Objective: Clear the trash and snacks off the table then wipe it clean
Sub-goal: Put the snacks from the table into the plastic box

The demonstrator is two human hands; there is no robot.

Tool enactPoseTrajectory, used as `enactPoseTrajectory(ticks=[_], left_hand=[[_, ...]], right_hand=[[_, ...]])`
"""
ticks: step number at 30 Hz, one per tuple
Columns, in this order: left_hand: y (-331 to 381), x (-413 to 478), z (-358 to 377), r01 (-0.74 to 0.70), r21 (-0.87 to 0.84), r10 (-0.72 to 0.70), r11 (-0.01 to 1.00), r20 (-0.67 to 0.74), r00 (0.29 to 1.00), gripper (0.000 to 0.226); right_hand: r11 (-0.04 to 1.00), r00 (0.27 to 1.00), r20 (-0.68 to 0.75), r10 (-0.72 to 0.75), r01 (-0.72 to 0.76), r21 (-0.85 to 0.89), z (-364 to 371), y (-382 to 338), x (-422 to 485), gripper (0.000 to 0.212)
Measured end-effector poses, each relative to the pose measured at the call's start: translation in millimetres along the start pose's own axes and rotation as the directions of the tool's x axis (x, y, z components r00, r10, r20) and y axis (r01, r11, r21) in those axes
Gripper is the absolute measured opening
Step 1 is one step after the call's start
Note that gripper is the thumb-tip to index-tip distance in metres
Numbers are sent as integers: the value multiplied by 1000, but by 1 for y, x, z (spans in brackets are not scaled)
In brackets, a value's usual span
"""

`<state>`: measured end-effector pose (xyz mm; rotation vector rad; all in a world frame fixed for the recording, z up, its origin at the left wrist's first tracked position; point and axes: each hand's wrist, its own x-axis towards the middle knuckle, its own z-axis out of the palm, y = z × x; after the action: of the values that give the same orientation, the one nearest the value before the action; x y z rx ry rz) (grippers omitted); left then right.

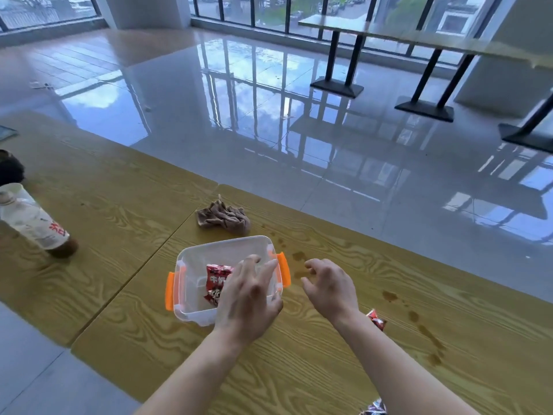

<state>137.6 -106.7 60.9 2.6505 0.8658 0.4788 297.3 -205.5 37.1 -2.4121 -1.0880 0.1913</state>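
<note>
Head view: snacks going into the box, desk not yet wiped.

The left hand [250, 298] hovers over the box [191, 295], its grip released and empty, a red snack [217, 283] lying just beneath its fingers, likely dropped there. The right hand [329, 287], fingers loosely curled on nothing, hangs beside the box; another snack [377, 320] lies by its wrist. The rag [223, 218] waits beyond both hands, stains [389, 295] off to the right.

snack packet [375, 409] cut off, bottle [33, 221] cropped
</note>
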Motion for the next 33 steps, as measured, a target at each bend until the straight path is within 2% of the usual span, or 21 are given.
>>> enactPoseTrajectory(ticks=[5,11,14,18,21,25,28,33], left_hand=[[41,-18,21,-94,-35,97,995,103,990,60],[84,-48,67,-149,11,134,989,372,919,68],[107,-59,92,-122,-37,124,992,504,855,70],[137,-74,124,-119,-43,117,992,673,731,72],[154,-86,141,-159,-41,138,986,730,669,72],[166,-97,154,-182,-53,156,982,774,613,69],[165,-100,159,-195,-51,165,980,758,631,55],[152,-102,162,-156,-60,153,986,692,705,46]], right_hand=[[992,993,41,112,-109,-61,-18,57,-28,35],[973,973,80,216,-208,-95,-33,107,-55,36],[964,962,102,254,-243,-107,-37,125,-63,36],[964,964,108,243,-227,-141,-39,144,-66,35],[968,962,158,222,-198,-151,-37,154,-66,40],[974,933,314,175,-117,-194,-31,164,-63,51],[971,909,393,137,-46,-234,-25,169,-63,59],[968,892,438,113,0,-249,-16,175,-62,56]])
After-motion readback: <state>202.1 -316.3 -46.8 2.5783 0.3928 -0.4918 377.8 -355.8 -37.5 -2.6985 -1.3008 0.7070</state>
